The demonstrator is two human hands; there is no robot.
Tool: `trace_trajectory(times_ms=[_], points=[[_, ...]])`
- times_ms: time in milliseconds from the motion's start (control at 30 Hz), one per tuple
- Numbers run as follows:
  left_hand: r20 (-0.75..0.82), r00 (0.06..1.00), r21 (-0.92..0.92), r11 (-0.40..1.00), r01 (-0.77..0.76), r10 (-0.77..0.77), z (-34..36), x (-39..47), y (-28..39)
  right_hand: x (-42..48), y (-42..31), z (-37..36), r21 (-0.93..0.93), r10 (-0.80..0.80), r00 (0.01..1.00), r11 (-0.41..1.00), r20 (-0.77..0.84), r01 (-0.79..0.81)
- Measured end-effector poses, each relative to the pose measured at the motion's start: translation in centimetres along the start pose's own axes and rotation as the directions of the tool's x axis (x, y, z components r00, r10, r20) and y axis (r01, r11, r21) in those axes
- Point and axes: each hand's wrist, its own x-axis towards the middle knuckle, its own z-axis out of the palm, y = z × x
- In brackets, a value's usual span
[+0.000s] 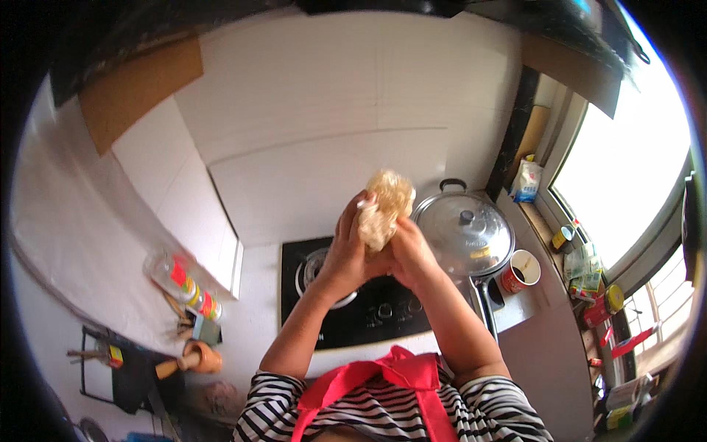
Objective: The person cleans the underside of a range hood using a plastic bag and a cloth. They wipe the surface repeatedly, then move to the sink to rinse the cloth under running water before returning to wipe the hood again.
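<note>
Both my hands are raised over the stove, gripping a crinkled, clear plastic bag (389, 193) with pale tan contents that I cannot identify. My left hand (348, 248) wraps its left side, with the fingers partly behind it. On the lower right side, my right hand (411, 251) holds the same bag. Beneath my forearms is a black glass gas cooktop (353, 326) with its left burner (315, 271) partly in sight. Just right of the hands, a wide metal pan with a domed lid (464, 232) sits over the cooktop's right side.
A red paper cup (519, 271) with dark liquid stands beside the pan. Packets and jars (602, 306) line the window ledge at right. On the left are a clear plastic bottle (177, 273) and a wooden mortar with pestle (201, 358). A range hood (381, 4) hangs overhead.
</note>
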Motion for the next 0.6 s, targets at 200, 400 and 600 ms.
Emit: trace_trajectory(times_ms=[200, 400, 600], points=[[0.225, 0.967, -0.085, 0.986, 0.143, -0.12, 2.3, 4.6, -1.7, -4.4, -5.5, -2.3, -0.671, -0.105, 0.971, 0.707, 0.215, 0.225], [0.008, 0.979, -0.306, 0.931, 0.198, -0.205, 3.0, 20.2, -4.9, -14.0, -12.9, -4.9, -0.533, -0.227, 0.974, 0.826, -0.017, 0.183], [-0.298, 0.931, -0.367, 0.925, 0.094, -0.212, 3.0, 40.7, -4.2, -26.8, -13.6, -8.7, -0.557, -0.527, 0.658, 0.808, -0.537, 0.192]])
